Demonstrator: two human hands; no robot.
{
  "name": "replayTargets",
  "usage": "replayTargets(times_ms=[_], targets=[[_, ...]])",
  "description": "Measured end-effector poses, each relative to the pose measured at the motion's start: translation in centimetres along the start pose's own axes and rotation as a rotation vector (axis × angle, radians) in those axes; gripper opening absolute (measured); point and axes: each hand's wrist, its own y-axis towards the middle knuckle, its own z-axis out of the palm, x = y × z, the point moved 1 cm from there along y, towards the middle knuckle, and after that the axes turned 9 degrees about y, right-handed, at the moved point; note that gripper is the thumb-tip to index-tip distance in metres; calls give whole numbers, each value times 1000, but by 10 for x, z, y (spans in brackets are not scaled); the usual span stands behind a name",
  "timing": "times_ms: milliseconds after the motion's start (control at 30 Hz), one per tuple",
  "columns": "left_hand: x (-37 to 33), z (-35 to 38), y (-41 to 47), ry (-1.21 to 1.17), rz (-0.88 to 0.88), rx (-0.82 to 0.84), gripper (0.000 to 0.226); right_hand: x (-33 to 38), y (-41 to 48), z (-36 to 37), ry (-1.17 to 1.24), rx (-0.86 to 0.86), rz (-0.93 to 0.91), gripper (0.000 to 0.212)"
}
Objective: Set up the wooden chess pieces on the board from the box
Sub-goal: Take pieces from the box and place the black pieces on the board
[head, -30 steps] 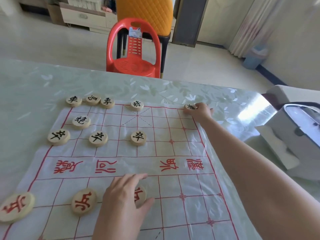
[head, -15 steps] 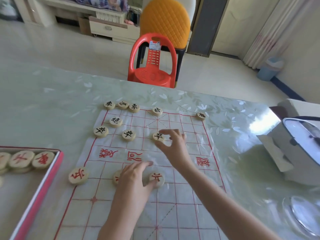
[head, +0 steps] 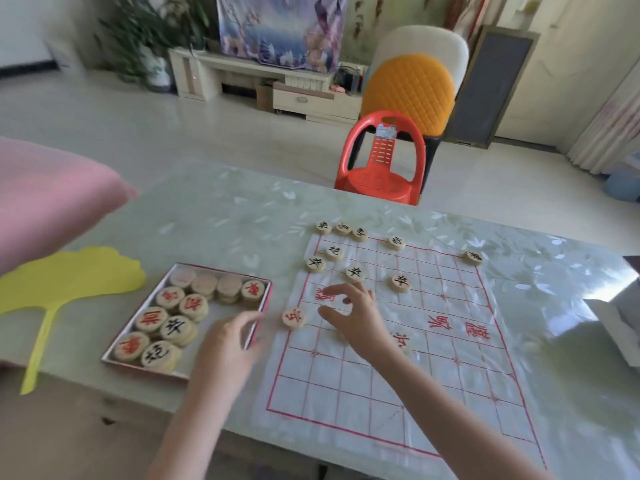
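A white plastic board sheet (head: 398, 382) with red grid lines lies on the table. Several black-lettered wooden discs sit along its far rows, one of them at the far right corner (head: 473, 257). A red-lettered disc (head: 293, 318) sits at the board's left edge, and another (head: 401, 341) shows beside my right wrist. The red-rimmed box (head: 258, 327) to the left holds several stacked discs. My left hand (head: 227, 344) hovers at the box's right rim, fingers relaxed, holding nothing. My right hand (head: 353, 318) hangs over the board's left half with fingers spread and empty.
A yellow leaf-shaped fan (head: 59, 292) lies left of the box, and pink cloth (head: 45, 199) covers the far left. A red plastic chair (head: 382, 161) stands beyond the table. A white box (head: 620, 327) sits at the right edge.
The view has swung left, bringing the box into sight. My right hand has come back from the far right corner disc. My left hand has left the red disc and moved toward the box.
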Motion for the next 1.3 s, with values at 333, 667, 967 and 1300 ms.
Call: replayTargets(times_ms=[333, 667, 967, 1300], targets=[[117, -36, 18, 380, -252, 13, 39, 34, 12, 92, -12, 187, -25, 31], [113, -43, 12, 215, -315, -147, 54, 42, 24, 151, -127, 357, -107, 44], [104, -59, -2, -37, -217, -330, 62, 50, 41, 215, -447, 532, -359, 52], [105, -60, -3, -76, -267, -318, 42, 46, 43, 218, -456, 437, -393, 57]])
